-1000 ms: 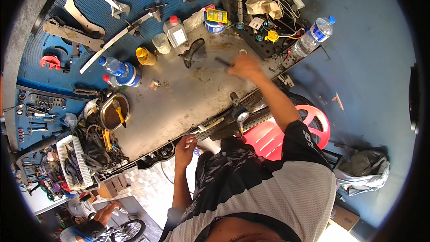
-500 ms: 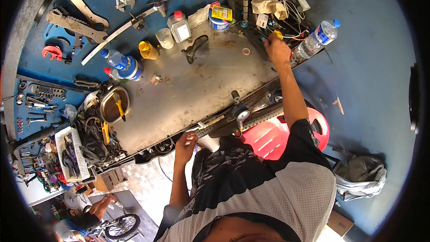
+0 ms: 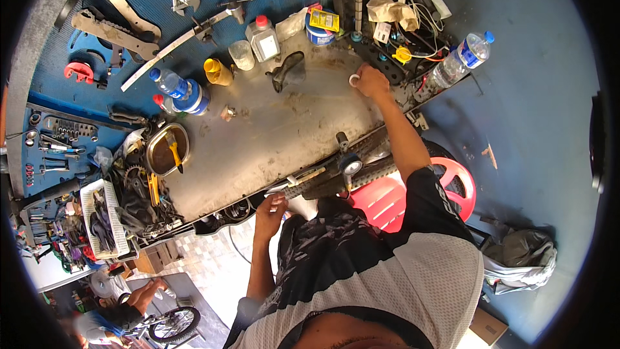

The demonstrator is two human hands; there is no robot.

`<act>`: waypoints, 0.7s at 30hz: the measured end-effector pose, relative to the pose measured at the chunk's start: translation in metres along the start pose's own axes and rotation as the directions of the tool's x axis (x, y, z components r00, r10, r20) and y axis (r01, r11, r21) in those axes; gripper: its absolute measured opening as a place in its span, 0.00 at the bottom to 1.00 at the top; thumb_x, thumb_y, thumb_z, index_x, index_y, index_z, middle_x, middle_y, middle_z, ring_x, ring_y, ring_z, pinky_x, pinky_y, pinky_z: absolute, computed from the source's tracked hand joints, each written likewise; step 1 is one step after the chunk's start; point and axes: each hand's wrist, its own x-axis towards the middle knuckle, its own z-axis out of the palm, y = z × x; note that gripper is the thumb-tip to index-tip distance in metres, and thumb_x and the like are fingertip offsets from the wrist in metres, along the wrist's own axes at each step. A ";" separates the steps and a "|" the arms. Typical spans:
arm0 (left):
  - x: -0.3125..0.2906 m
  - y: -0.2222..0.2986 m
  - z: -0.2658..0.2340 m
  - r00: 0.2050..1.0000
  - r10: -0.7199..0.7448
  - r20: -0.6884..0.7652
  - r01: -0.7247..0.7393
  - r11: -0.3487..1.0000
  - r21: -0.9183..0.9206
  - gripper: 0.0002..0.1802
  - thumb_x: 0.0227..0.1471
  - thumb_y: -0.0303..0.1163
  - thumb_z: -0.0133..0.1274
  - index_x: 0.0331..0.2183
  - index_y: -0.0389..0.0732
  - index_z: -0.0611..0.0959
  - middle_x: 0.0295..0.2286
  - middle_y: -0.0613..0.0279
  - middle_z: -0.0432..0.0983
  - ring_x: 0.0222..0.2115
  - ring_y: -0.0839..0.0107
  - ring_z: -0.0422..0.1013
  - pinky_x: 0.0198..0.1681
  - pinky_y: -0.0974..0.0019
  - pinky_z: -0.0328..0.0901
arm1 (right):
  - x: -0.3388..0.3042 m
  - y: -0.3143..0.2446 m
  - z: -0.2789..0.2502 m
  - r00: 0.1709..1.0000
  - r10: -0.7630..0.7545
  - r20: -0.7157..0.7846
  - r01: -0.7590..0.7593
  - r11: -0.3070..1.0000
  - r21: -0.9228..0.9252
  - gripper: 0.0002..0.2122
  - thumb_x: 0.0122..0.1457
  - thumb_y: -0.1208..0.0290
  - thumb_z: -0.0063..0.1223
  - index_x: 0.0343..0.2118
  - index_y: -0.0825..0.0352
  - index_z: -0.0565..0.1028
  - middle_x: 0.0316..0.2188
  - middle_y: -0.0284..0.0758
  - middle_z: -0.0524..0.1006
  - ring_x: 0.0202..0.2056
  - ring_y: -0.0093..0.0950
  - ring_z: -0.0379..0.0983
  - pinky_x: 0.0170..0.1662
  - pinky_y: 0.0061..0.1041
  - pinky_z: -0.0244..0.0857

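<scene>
My right hand (image 3: pixel 372 83) is over the right part of the metal workbench top (image 3: pixel 258 136), its fingers closed at a small pale ring (image 3: pixel 354 80). The ring looks like a narrow tape roll, partly covered by the fingers. Near the front edge of the bench, my left hand (image 3: pixel 270 213) has its fingers curled, and what they hold, if anything, is hidden. Just beyond it lie a thin pale blade-like piece (image 3: pixel 276 188) and a tyre (image 3: pixel 378 170) running along the bench edge. A round pressure gauge (image 3: pixel 351 167) stands beside the tyre.
Bottles, including a blue-labelled one (image 3: pixel 187 95), and a yellow container (image 3: pixel 217 72) line the back. A metal basin (image 3: pixel 166 148) holds a yellow brush (image 3: pixel 174 148). Cables and a water bottle (image 3: pixel 466 57) crowd the right end. A red plastic chair (image 3: pixel 381 203) is below the bench.
My right hand has moved left and toward me, from the cables and yellow piece at the right end to the small ring. My left hand has stayed nearly in place.
</scene>
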 end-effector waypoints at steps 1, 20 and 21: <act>0.000 0.000 0.000 1.000 0.005 -0.003 -0.005 1.000 0.006 0.17 0.60 0.35 0.61 0.49 0.37 0.84 0.41 0.55 0.84 0.42 0.66 0.79 0.46 0.62 0.73 | -0.004 -0.002 -0.006 0.998 -0.007 -0.069 0.010 0.999 0.041 0.18 0.59 0.52 0.61 0.44 0.60 0.81 0.45 0.42 0.83 0.49 0.45 0.80 0.52 0.43 0.73; 0.001 0.017 -0.011 1.000 -0.026 0.001 0.026 1.000 0.011 0.18 0.61 0.37 0.61 0.48 0.36 0.84 0.41 0.58 0.84 0.40 0.70 0.77 0.46 0.64 0.72 | 0.014 0.090 -0.092 0.854 -0.127 -0.505 0.210 0.971 0.112 0.16 0.54 0.73 0.60 0.45 0.69 0.72 0.38 0.57 0.80 0.43 0.54 0.78 0.47 0.48 0.71; 0.001 0.018 -0.011 1.000 -0.024 -0.002 0.024 1.000 0.016 0.18 0.61 0.37 0.61 0.48 0.37 0.84 0.41 0.58 0.84 0.40 0.70 0.77 0.46 0.64 0.72 | 0.012 0.086 -0.092 0.858 -0.140 -0.493 0.224 0.968 0.114 0.16 0.54 0.73 0.60 0.45 0.69 0.72 0.38 0.57 0.80 0.43 0.54 0.78 0.47 0.47 0.71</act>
